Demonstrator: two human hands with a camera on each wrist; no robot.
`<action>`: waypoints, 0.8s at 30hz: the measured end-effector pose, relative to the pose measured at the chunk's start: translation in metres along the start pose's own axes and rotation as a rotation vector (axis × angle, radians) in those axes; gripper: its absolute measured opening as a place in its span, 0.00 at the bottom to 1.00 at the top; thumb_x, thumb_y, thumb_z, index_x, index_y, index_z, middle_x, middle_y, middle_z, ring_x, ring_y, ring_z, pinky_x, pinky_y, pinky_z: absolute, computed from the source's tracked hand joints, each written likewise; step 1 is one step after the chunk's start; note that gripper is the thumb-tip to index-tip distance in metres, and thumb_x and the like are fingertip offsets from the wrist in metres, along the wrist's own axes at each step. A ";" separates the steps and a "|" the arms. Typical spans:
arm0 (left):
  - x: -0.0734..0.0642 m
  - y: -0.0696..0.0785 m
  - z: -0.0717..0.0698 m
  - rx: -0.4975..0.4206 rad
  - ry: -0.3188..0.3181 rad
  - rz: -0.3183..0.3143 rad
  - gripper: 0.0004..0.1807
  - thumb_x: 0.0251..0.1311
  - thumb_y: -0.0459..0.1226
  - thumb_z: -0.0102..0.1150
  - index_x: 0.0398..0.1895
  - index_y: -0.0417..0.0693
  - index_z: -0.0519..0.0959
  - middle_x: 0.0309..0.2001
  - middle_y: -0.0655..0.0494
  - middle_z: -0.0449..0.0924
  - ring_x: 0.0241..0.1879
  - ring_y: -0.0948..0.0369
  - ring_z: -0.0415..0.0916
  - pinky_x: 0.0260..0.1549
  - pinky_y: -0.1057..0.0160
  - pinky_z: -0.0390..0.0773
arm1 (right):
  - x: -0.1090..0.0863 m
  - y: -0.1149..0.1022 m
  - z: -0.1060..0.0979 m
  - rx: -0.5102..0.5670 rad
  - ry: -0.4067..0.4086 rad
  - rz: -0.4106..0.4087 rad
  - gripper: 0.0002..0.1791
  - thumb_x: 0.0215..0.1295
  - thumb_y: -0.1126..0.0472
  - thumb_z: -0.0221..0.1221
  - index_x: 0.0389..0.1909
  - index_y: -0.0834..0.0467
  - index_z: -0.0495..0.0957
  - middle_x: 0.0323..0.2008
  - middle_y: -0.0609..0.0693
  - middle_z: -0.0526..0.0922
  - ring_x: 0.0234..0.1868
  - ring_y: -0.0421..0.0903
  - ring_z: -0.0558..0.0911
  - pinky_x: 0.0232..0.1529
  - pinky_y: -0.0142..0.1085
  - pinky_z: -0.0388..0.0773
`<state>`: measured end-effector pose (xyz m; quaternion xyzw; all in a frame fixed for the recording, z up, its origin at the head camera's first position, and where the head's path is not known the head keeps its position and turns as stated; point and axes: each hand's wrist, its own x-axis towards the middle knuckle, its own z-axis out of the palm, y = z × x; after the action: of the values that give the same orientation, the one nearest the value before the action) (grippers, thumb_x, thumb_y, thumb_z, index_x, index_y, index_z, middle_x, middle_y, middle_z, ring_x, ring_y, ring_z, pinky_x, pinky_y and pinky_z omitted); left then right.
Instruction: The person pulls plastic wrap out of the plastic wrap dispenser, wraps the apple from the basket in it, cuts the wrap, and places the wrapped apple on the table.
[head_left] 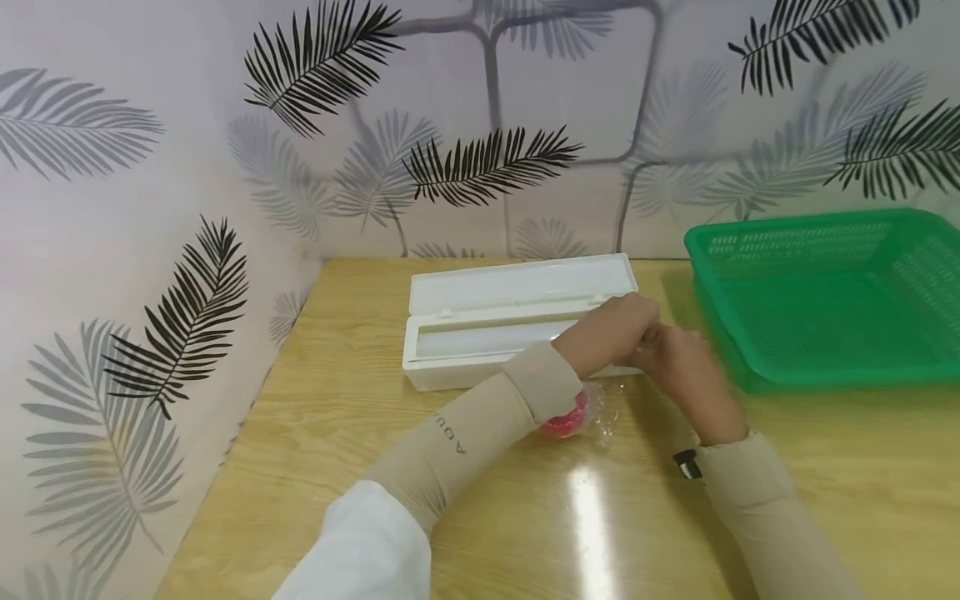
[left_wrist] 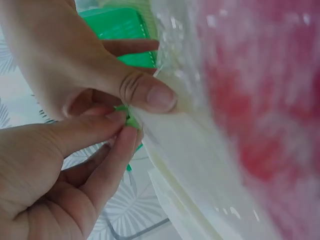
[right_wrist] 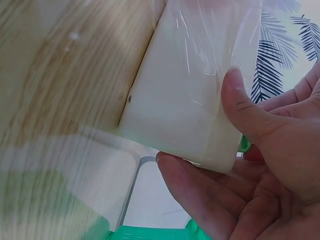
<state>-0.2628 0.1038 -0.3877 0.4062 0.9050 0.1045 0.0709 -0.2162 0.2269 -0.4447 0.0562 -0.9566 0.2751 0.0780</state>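
Observation:
A white cling film dispenser box (head_left: 457,375) lies on the table with its lid (head_left: 525,283) raised and a white roll (head_left: 480,340) inside. My left hand (head_left: 611,333) is at the box's right end, thumb and forefinger pinching a small green piece (left_wrist: 131,120) there. Around that same end my right hand (head_left: 686,371) grips the box, its thumb (right_wrist: 235,95) pressing clear film (right_wrist: 200,55) against the front face. In front of the box is a round pink thing (head_left: 566,418) under crinkled clear film, partly hidden by my left sleeve.
A green plastic basket (head_left: 825,379) stands on the right, close to my right hand. The wooden table (head_left: 337,450) meets a leaf-patterned wall (head_left: 525,100) behind the box and on the left.

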 end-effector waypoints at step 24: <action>0.005 -0.010 -0.009 0.012 -0.149 0.020 0.11 0.56 0.25 0.53 0.22 0.47 0.75 0.25 0.61 0.66 0.28 0.67 0.61 0.25 0.72 0.62 | -0.001 0.004 0.004 0.019 0.021 -0.034 0.27 0.47 0.51 0.71 0.44 0.64 0.78 0.13 0.48 0.59 0.17 0.46 0.61 0.15 0.36 0.56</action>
<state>-0.2752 0.0995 -0.3818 0.4220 0.8939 0.0693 0.1343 -0.2162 0.2280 -0.4500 0.0702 -0.9520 0.2835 0.0920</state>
